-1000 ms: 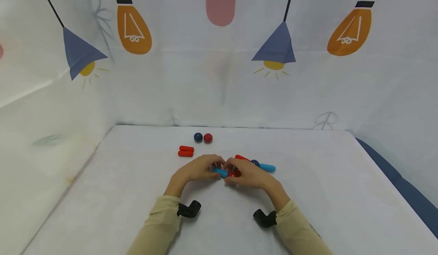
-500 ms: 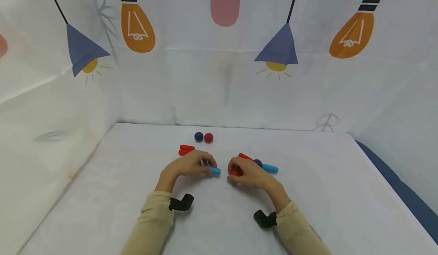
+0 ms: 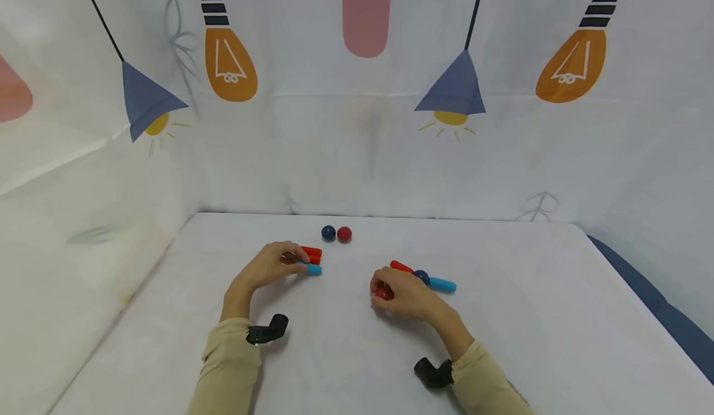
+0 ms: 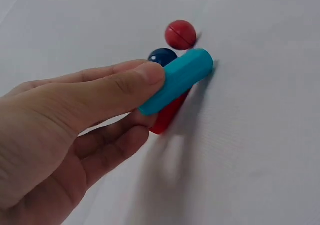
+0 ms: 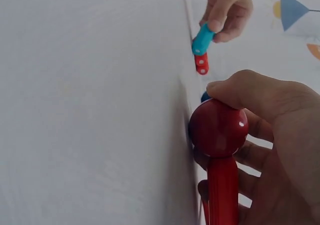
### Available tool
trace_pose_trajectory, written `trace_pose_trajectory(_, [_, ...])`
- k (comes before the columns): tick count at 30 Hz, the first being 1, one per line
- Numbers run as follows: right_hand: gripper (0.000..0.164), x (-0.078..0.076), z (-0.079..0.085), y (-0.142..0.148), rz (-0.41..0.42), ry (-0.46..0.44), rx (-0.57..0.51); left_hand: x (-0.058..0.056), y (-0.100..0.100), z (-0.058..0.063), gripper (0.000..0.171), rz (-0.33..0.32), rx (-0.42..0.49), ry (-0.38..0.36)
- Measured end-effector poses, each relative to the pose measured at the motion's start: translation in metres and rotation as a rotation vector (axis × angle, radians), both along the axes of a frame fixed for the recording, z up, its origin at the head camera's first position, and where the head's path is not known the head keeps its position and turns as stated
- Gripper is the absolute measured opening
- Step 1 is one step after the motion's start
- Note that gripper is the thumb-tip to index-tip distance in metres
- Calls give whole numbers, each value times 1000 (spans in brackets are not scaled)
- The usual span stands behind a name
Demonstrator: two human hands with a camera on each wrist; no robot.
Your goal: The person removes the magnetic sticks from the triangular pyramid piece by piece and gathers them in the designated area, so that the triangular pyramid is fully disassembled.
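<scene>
Lay level, release gently

Above the counter (image 3: 346,365), left hand (image 3: 270,266) and right hand (image 3: 406,293) pinch: the left a blue rod (image 4: 179,79) nearside of the paired red rods (image 3: 313,252), the right a red ball (image 5: 218,128) to their right. Parallel alignment seems best.

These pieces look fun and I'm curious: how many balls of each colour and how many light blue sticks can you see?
Red balls: 2, one in the right hand
Dark blue balls: 2
Light blue sticks: 2, one in the left hand
Total: 6
</scene>
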State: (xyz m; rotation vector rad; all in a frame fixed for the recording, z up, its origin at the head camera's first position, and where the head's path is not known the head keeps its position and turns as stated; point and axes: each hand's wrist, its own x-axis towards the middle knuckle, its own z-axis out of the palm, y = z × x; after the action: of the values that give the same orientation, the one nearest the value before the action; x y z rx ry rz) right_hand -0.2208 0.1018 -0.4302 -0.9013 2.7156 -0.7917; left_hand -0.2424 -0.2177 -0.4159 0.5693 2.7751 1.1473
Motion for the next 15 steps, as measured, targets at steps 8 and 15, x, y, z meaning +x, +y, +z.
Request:
trace_pose_trajectory(8, [14,3,-2,-4,1,39,-8,-2,-5,-6,13,29,2,51])
trace_pose_trajectory(15, [10,5,-3,-3,-2,70,26,-2,-5,-12,13,32,13,81])
